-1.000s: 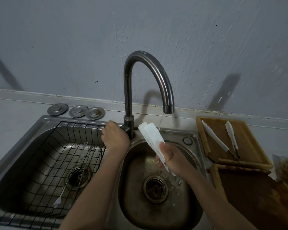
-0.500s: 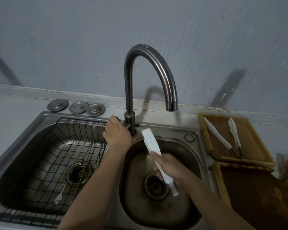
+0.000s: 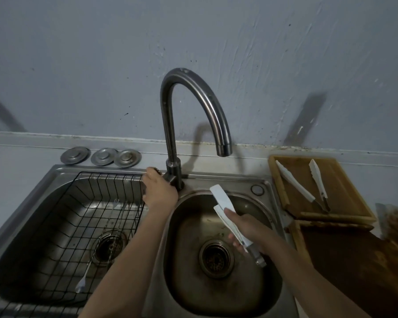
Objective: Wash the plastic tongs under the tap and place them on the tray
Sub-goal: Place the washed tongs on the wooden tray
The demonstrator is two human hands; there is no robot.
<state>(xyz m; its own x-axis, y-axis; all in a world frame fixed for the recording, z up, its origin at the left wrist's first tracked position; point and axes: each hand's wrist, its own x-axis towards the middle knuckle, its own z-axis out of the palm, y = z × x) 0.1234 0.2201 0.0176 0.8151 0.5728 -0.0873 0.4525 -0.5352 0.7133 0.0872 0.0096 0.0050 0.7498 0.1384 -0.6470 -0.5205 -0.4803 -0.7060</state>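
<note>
The right hand (image 3: 248, 232) is clenched around the white plastic tongs (image 3: 230, 216), holding them tilted over the right basin (image 3: 193, 283), tips pointing up toward the tap (image 3: 189, 106), below and a little left of its spout. The left hand (image 3: 159, 191) is closed on the handle at the tap's base. On the worktop to the right, a wooden tray (image 3: 345, 193) holds two more tongs (image 3: 294, 182). No writing or brand can be read anywhere. A wire rack (image 3: 55, 226) sits in the left basin.
</note>
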